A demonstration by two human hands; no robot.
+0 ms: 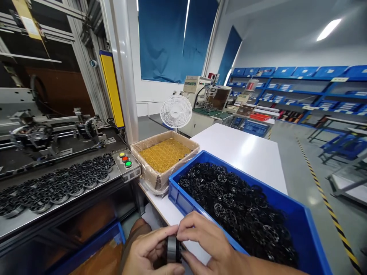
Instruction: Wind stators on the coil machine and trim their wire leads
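Low in the view, my left hand (150,254) is closed around a round black part with a grey metal rim (172,250), held on edge. My right hand (205,242) meets it from the right, thumb and fingers bent against its black side. Whether the right fingers also pinch a separate thin piece is hidden. Just beyond my right hand stands a blue bin (183,196) heaped with black spoked plastic discs (226,191). To the left, rows of similar metal-rimmed black parts (69,183) sit along the machine's front ledge.
A plastic-lined carton (155,179) of yellow pieces (166,152) stands behind the bin on the white table (235,141). A button box (126,164) is at the machine's corner, beside a white fan (176,111). Below left is another blue bin (122,231).
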